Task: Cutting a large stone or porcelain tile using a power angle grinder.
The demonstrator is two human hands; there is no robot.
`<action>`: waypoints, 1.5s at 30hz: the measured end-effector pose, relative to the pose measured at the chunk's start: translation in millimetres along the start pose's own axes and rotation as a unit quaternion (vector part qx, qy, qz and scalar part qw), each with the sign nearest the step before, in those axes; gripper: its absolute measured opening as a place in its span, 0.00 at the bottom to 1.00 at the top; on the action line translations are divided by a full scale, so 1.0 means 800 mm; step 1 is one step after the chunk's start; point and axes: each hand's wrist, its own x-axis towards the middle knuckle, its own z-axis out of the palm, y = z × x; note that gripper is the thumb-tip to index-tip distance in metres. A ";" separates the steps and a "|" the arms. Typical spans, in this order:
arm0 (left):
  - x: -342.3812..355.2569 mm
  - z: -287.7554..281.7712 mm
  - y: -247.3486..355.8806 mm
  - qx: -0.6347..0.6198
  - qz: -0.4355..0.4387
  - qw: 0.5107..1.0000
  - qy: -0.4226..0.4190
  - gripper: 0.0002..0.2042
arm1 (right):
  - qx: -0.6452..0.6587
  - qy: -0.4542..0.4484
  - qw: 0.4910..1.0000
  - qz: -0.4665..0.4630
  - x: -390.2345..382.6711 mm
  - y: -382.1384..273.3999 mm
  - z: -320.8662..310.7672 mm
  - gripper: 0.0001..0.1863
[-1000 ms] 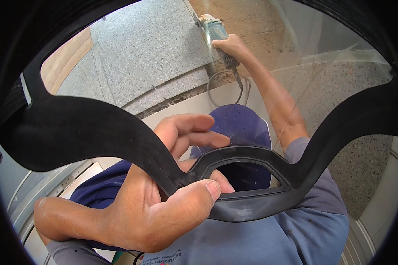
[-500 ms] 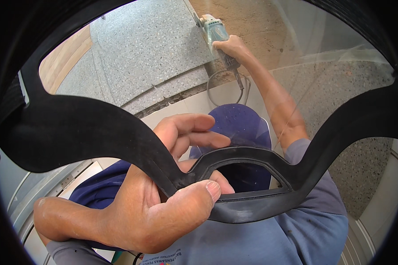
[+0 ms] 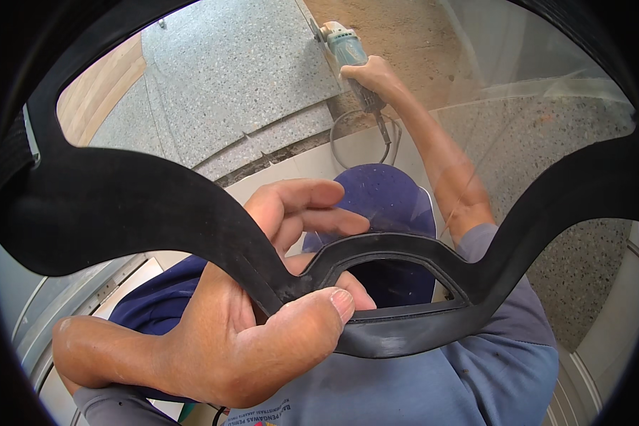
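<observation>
Close in front of me is a goggle mask with a black rubber frame (image 3: 121, 206) and a clear lens. My left hand (image 3: 263, 348) pinches the frame's lower edge beside the nose opening, thumb on the near side and the other fingers behind. Farther off, my right hand (image 3: 378, 77) is wrapped round the body of an angle grinder (image 3: 347, 50), teal with a dark rear end. The grinder's disc (image 3: 316, 30) stands on edge at the right border of a grey speckled slab (image 3: 241, 78); whether it touches or spins I cannot tell.
A cord (image 3: 335, 138) loops from the grinder's rear. Right of the slab lies a strip of bare brown ground (image 3: 412, 28). The slab's near edge is chipped, with a narrow speckled strip (image 3: 277, 135) along it. My navy-covered knee (image 3: 383, 188) is below.
The slab and floor sit slightly higher and farther left in view. Both hands keep their hold, the left on the mask and the right on the angle grinder.
</observation>
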 end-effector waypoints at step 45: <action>0.001 0.001 0.000 0.009 -0.008 1.000 -0.017 0.42 | 0.025 -0.002 1.000 -0.012 -0.018 0.007 -0.001 0.30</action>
